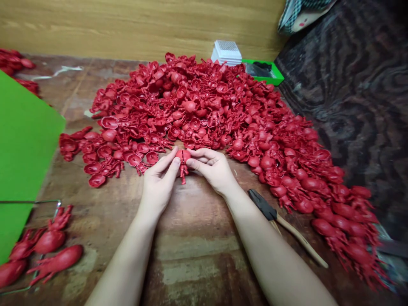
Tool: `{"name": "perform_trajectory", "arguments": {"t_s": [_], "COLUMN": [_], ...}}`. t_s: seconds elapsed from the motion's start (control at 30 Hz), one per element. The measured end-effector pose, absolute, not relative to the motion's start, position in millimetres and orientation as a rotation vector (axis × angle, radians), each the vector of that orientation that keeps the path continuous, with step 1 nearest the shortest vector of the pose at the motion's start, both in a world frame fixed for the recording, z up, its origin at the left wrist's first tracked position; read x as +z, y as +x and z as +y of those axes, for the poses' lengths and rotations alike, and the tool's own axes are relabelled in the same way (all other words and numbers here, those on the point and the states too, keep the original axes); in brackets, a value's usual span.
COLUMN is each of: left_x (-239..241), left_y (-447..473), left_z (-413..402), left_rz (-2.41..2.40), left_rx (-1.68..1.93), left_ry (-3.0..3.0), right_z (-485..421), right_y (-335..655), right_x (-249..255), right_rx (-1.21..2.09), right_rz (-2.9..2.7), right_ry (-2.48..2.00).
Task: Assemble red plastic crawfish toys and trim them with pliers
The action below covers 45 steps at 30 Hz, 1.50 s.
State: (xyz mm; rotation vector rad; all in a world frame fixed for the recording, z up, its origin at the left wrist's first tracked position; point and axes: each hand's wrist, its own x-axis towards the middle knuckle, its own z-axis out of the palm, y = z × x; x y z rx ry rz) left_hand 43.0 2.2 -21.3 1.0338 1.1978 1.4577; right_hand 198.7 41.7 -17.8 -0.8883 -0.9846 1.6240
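Observation:
Between my two hands is a small red plastic figure [183, 158] with a rounded head and short limbs hanging down. A dark seam splits its head down the middle, with the two halves side by side. My left hand [161, 176] pinches the left half between thumb and fingers. On the right half, my right hand [212, 168] has its thumb in front and its fingers behind. Just beyond my hands spreads a large heap of red figure halves [191, 106], many showing hollow insides.
Pliers [264, 206] with tan handles lie beside my right forearm. Several red figures [54, 259] rest at the lower left by a wire frame [47, 201] and a green panel [25, 157]. A green tray [274, 76] and white stacked blocks [227, 53] stand behind the heap.

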Motion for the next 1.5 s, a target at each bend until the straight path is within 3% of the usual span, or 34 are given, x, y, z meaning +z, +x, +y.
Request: {"name": "perform_trajectory", "arguments": {"t_s": [0.67,1.13,1.3,1.5], "left_x": [-10,-2,-2,-4], "left_y": [50,48,45,51], "left_z": [0,4,6,2], "left_rz": [1.082,0.881,0.889,1.073], "left_rx": [1.443,1.424,1.445,1.488], "left_ry": [0.898,0.706,0.659,0.958], "right_z": [39,37,37,35], "right_y": [196,199,197,199], "right_x": [-14,-11,-13,-11], "right_rx": [1.491,1.602,1.465,1.644], "right_rz": [-1.075,-1.063,-1.236,-1.143], "right_ry": [-0.827,-0.768,-0.733,-0.765]}}
